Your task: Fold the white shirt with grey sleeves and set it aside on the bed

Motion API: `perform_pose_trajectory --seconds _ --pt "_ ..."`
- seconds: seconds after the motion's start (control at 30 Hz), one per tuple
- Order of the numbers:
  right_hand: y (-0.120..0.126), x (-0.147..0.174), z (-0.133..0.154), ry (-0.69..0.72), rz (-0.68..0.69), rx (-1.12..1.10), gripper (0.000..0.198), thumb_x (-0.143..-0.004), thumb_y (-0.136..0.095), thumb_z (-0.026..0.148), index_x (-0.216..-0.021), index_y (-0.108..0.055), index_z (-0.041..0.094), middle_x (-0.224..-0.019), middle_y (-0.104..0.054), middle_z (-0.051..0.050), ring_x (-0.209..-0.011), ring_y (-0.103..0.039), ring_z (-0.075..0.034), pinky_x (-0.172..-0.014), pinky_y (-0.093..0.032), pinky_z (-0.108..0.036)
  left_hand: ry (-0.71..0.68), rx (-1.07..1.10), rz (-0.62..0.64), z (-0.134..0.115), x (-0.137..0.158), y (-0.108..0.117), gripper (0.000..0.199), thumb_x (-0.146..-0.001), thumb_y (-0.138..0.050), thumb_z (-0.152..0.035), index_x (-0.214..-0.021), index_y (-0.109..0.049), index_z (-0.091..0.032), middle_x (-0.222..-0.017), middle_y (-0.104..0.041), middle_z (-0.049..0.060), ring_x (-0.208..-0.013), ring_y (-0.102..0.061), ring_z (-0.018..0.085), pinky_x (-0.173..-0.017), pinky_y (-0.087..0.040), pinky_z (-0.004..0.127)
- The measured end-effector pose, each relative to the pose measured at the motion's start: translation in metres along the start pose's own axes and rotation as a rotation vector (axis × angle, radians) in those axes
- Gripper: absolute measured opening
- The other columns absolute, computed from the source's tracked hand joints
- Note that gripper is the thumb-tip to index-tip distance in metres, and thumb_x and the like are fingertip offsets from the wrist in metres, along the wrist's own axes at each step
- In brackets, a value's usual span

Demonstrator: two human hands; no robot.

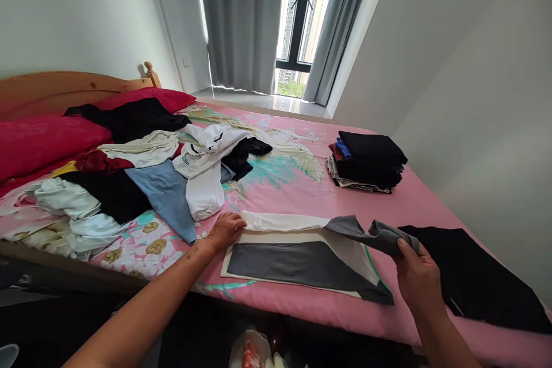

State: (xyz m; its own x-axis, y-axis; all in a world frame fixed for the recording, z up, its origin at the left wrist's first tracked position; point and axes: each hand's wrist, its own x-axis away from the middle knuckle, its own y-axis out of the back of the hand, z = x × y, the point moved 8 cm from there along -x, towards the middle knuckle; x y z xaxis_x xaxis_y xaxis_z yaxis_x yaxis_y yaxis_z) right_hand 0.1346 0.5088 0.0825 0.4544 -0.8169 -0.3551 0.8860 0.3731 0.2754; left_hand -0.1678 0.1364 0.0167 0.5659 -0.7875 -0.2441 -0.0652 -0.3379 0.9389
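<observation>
A white, cream and grey shirt (284, 261) with green trim lies partly folded near the front edge of the bed. My left hand (225, 231) is closed on its far left corner, where a small label shows. At the right, my right hand (416, 267) grips the grey end of the shirt, thumb on top, lifting it a little above the bedspread. Between both hands a white and grey strip of the cloth stretches across the shirt's upper part. A black garment (478, 276) is spread flat just beyond my right hand.
A folded stack of clothes (366, 164), black on top, stands at the bed's right. Loose clothes (159, 184) are heaped at the left, beside red pillows (43, 144). Below the bed's front edge is a plastic bag (250, 351). Grey curtains (241, 23) flank the window.
</observation>
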Motion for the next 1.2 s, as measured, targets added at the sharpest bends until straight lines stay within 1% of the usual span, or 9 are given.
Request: perform_pose_trajectory --seconds 0.23,0.37,0.47,0.57,0.77,0.9,1.0,1.1,1.2 --pt "-0.007 0.046 -0.004 -0.215 0.107 -0.124 0.043 -0.072 -0.064 0.051 -0.097 -0.063 0.017 -0.094 -0.068 -0.006 -0.090 -0.062 -0.025 -0.079 -0.052 -0.036 -0.008 0.027 0.009 -0.009 0.011 0.003 0.018 -0.081 -0.054 -0.019 -0.085 -0.070 -0.026 -0.090 -0.067 0.003 -0.091 -0.058 0.019 -0.085 -0.039 0.033" --pt "0.000 0.058 -0.017 -0.262 0.094 -0.080 0.044 -0.071 -0.063 0.053 -0.097 -0.063 0.018 -0.092 -0.068 -0.004 -0.091 -0.063 -0.024 -0.080 -0.052 -0.034 -0.020 0.028 0.021 -0.015 0.021 0.009 0.012 -0.080 -0.058 -0.029 -0.080 -0.070 -0.026 -0.093 -0.066 0.002 -0.093 -0.057 0.018 -0.089 -0.038 0.033" --pt "0.003 0.065 -0.025 -0.276 0.140 -0.042 0.048 -0.067 -0.065 0.056 -0.095 -0.064 0.017 -0.090 -0.069 -0.005 -0.089 -0.063 -0.025 -0.081 -0.053 -0.035 0.027 0.024 -0.003 -0.009 0.029 0.017 0.022 -0.083 -0.055 -0.036 -0.073 -0.069 -0.022 -0.088 -0.066 0.004 -0.089 -0.058 0.019 -0.087 -0.041 0.034" --pt "0.008 0.077 -0.039 -0.276 0.162 0.043 0.049 -0.062 -0.066 0.057 -0.091 -0.066 0.017 -0.087 -0.069 -0.006 -0.087 -0.064 -0.027 -0.081 -0.053 -0.037 0.097 0.020 -0.061 -0.005 0.032 0.020 0.024 -0.087 -0.047 -0.032 -0.084 -0.068 -0.019 -0.092 -0.065 0.008 -0.092 -0.058 0.020 -0.088 -0.043 0.035" --pt "0.014 0.113 -0.070 -0.243 0.226 0.170 0.049 -0.065 -0.062 0.059 -0.095 -0.067 0.020 -0.096 -0.069 -0.005 -0.092 -0.064 -0.028 -0.080 -0.054 -0.036 0.057 0.032 -0.003 -0.032 0.013 -0.006 0.035 -0.090 -0.041 -0.026 -0.123 -0.054 -0.026 -0.136 -0.050 0.005 -0.130 -0.038 0.018 -0.109 -0.027 0.037" --pt "0.032 0.130 -0.080 -0.098 0.304 0.363 0.050 -0.065 -0.061 0.061 -0.098 -0.064 0.025 -0.106 -0.065 -0.006 -0.103 -0.059 -0.030 -0.090 -0.049 -0.042 0.251 -0.036 0.136 -0.021 0.017 -0.028 0.045 -0.085 -0.049 -0.043 -0.127 -0.051 -0.025 -0.142 -0.042 0.011 -0.134 -0.033 0.029 -0.108 -0.019 0.058" --pt "0.059 0.129 -0.090 -0.149 0.277 0.460 0.053 -0.066 -0.057 0.065 -0.102 -0.061 0.027 -0.111 -0.063 -0.006 -0.101 -0.059 -0.031 -0.085 -0.051 -0.046 0.316 -0.052 0.133 -0.011 0.026 -0.025 0.050 -0.083 -0.051 -0.047 -0.126 -0.052 -0.021 -0.140 -0.043 0.017 -0.132 -0.035 0.034 -0.105 -0.021 0.062" --pt "0.065 0.116 -0.077 -0.198 0.225 0.483 0.045 -0.075 -0.049 0.062 -0.100 -0.060 0.028 -0.108 -0.063 -0.006 -0.096 -0.061 -0.029 -0.078 -0.052 -0.043 0.311 -0.057 0.098 -0.009 0.027 -0.016 0.047 -0.089 -0.044 -0.039 -0.132 -0.046 -0.022 -0.146 -0.035 0.013 -0.136 -0.028 0.028 -0.108 -0.024 0.053" --pt "0.025 0.102 -0.028 0.015 0.245 0.377 0.034 -0.081 -0.048 0.054 -0.098 -0.061 0.027 -0.108 -0.063 -0.005 -0.101 -0.058 -0.026 -0.086 -0.050 -0.040 0.249 -0.025 0.049 -0.015 0.022 -0.008 0.045 -0.089 -0.043 -0.030 -0.133 -0.045 -0.024 -0.147 -0.034 0.009 -0.136 -0.029 0.026 -0.108 -0.027 0.050"
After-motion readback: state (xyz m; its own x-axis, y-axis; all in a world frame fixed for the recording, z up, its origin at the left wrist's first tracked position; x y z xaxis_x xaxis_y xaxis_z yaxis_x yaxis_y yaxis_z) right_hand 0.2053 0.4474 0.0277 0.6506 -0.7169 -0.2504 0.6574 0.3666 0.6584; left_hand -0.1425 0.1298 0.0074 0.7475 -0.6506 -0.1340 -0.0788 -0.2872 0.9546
